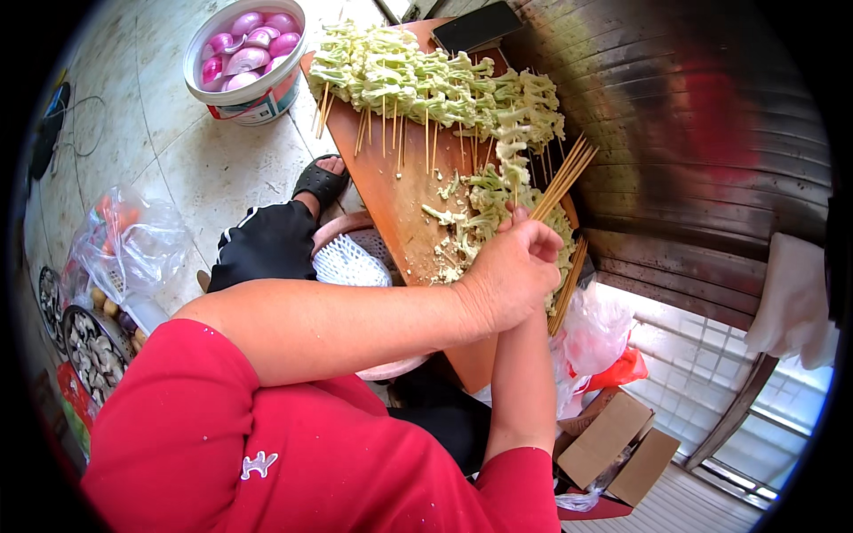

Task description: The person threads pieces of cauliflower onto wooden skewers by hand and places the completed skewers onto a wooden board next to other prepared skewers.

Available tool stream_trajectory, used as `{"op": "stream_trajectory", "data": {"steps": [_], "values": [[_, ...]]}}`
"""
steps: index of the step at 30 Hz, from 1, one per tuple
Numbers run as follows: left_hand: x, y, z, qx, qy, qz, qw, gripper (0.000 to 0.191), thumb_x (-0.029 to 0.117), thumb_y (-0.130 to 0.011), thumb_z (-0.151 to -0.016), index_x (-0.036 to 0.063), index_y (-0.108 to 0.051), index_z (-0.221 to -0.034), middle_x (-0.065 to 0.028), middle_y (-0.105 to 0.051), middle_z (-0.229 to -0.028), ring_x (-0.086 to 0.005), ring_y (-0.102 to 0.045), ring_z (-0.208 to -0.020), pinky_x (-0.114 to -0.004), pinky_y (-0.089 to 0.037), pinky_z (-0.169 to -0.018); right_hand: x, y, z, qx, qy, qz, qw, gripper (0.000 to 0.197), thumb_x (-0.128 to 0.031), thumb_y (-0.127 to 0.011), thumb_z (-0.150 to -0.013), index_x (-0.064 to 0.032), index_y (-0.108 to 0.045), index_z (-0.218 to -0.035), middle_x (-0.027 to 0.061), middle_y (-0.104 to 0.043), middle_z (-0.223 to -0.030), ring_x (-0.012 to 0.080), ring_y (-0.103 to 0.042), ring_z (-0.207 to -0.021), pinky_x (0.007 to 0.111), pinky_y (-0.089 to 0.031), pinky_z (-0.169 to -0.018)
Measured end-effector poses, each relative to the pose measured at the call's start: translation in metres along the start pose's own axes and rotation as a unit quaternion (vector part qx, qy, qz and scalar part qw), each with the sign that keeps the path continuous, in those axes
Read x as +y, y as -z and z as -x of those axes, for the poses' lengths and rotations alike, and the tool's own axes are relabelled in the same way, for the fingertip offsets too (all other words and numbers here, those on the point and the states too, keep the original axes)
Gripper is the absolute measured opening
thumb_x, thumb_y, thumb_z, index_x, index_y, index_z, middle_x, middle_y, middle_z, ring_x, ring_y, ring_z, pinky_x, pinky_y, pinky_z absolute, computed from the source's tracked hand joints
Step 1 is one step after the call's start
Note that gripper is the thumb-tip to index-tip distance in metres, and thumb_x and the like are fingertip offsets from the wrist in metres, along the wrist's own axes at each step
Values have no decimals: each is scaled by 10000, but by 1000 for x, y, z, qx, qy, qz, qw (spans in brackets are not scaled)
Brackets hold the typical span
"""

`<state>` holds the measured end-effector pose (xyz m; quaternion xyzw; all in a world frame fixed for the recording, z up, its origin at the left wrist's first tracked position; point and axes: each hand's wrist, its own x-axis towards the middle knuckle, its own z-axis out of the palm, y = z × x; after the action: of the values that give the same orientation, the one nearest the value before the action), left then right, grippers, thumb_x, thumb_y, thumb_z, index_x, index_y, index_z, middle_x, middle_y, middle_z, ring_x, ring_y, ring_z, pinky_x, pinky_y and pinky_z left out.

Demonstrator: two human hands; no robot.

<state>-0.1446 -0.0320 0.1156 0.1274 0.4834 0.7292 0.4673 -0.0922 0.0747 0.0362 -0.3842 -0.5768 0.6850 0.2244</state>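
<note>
My left hand [503, 273] is closed at the near right of a wooden board [380, 180], its fingers curled. Just beyond it, fingertips pinch the bare lower end of a skewer of cauliflower [513, 146], which points away from me. My right wrist [532, 326] passes beneath the left hand, which hides most of my right hand. A bundle of bamboo skewers [566, 176] sticks out from the hands; which hand grips it is hidden. Loose cauliflower florets [490, 193] and crumbs lie around the hands. Filled cauliflower skewers [400, 76] are heaped across the board's far end.
A black phone [476, 26] rests at the far edge, beside a corrugated metal panel [666, 133]. On the floor stand a bucket [250, 110] of peeled onions, a bowl of sliced mushrooms [93, 353] and a cardboard box [603, 440]. More bamboo skewers [568, 286] lie near my right wrist.
</note>
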Motion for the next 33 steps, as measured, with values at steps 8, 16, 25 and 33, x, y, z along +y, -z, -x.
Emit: {"op": "stream_trajectory", "data": {"steps": [8, 16, 25, 33], "values": [[6, -1, 9, -53, 73, 89, 992, 269, -3, -512, -759, -30, -511, -1027, -67, -557, -896, -109, -551, -728, -238, -473, -671, -22, -32, -74, -40, -86, 43, 995, 254, -234, -481, -929, -13, -558, -1028, -7, -514, -623, 61, -411, -409, 204, -305, -340], [17, 2, 17, -92, 148, 119, 977, 226, 16, -512, -781, -15, -516, -1004, -53, -545, -860, -104, -538, -712, -241, -474, -664, -8, -32, -126, 25, -63, 179, 981, 208, -219, -523, -899, -21, -558, -951, 11, -519, -601, 86, -404, -393, 223, -291, -344], [10, 1, 18, -90, 141, 136, 976, 184, 14, -513, -789, 4, -523, -973, -39, -552, -763, -105, -534, -652, -246, -471, -613, -9, -19, -111, 84, -33, 274, 958, 336, -300, -559, -839, 33, -603, -840, 95, -608, -625, 152, -550, -410, 277, -422, -403], [11, -2, 1, -45, 114, 163, 979, 131, 4, -517, -776, 8, -546, -904, -68, -566, -757, -147, -565, -606, -270, -480, -562, -34, 41, -44, 90, 25, 251, 964, 320, -317, -551, -851, -13, -641, -897, 70, -635, -696, 107, -509, -439, 269, -382, -394]]}}
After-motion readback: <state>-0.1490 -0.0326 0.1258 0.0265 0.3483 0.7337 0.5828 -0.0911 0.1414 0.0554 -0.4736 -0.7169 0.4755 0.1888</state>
